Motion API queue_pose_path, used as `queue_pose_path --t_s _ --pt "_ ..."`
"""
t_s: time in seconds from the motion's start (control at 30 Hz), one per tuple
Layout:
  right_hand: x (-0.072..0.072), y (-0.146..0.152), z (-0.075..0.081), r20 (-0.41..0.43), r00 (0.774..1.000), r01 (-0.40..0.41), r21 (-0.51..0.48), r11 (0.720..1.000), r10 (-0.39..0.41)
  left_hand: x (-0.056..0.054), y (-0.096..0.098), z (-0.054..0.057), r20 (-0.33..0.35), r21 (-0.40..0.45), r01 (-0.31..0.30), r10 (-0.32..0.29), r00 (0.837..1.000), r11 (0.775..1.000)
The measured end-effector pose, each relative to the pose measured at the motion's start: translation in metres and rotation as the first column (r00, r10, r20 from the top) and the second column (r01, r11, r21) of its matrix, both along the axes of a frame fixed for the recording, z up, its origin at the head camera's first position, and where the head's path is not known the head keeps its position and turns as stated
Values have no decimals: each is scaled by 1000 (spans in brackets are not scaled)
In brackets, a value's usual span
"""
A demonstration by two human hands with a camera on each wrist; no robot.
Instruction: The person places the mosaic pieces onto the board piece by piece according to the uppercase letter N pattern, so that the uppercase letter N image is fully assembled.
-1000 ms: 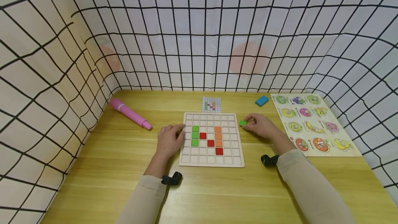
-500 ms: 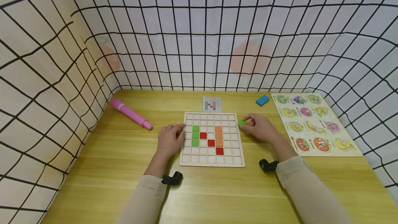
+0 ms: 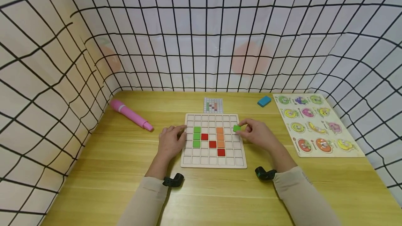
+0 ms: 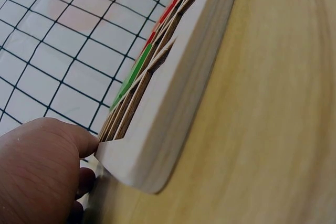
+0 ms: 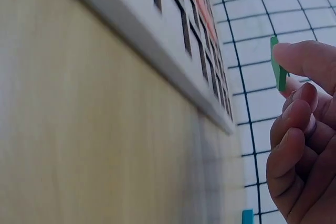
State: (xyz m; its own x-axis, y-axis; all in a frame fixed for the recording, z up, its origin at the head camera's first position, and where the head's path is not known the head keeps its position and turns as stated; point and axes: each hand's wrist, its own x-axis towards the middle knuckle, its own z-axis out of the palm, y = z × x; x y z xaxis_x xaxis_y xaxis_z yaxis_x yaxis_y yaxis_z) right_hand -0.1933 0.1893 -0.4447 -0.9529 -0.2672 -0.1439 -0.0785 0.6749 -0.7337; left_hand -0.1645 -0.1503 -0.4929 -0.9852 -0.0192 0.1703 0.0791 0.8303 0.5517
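A wooden grid board (image 3: 207, 161) lies flat in the middle, holding several square tiles: a column of green tiles (image 3: 196, 136), red tiles (image 3: 213, 144) on a diagonal and a column of orange tiles (image 3: 220, 137). Between thumb and forefinger, my right hand (image 3: 258, 134) pinches a loose green square tile (image 3: 237, 128) over the board's right side; the right wrist view shows this green tile (image 5: 278, 66) raised, its other fingers curled below. At the board's left edge rests my left hand (image 3: 171, 140), its fingers relaxed. In the left wrist view the left thumb (image 4: 68, 137) touches the board's corner.
Behind the board lies a small printed pattern card (image 3: 213, 105). A blue block (image 3: 264, 101) sits at the back right, beside a board of fruit pictures (image 3: 317, 126). On the left lies a pink pen-like stick (image 3: 132, 115). Cloth with a black grid walls the table.
My right hand has moved left with the green tile, from beside the board to over its right-hand squares. The left hand stays in place.
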Motion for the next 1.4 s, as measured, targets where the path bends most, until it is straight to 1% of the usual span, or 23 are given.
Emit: queue_pose_path --t_s 0.13,0.57,0.77,0.93,1.03,1.2,1.33,1.4 --pt "5 -9 -1 1 1000 -18 15 1000 18 -1 -1 -1 2 0 -2 2 1000 1000" --pt "23 -36 0 -11 996 -83 23 996 83 0 0 1 32 1 -4 4 999 1000" --pt "30 -46 -2 -17 994 -106 43 993 107 0 1 2 22 3 -2 2 1000 1000" --pt "36 -55 -4 -23 991 -134 19 991 135 1 1 3 24 9 -3 2 1000 1000" --pt "39 -60 -2 -21 989 -146 2 989 146 1 1 3 18 6 -1 1 1000 1000" --pt "42 -69 1 -13 989 -146 -21 989 145 1 1 3 18 2 -3 3 1000 1000" --pt "44 -78 -1 -31 987 -162 -49 986 161 1 1 3 23 2 -5 5 1000 1000" --pt "45 -83 -2 -40 986 -166 -45 985 165 2 2 4 23 3 -5 5 1000 1000"
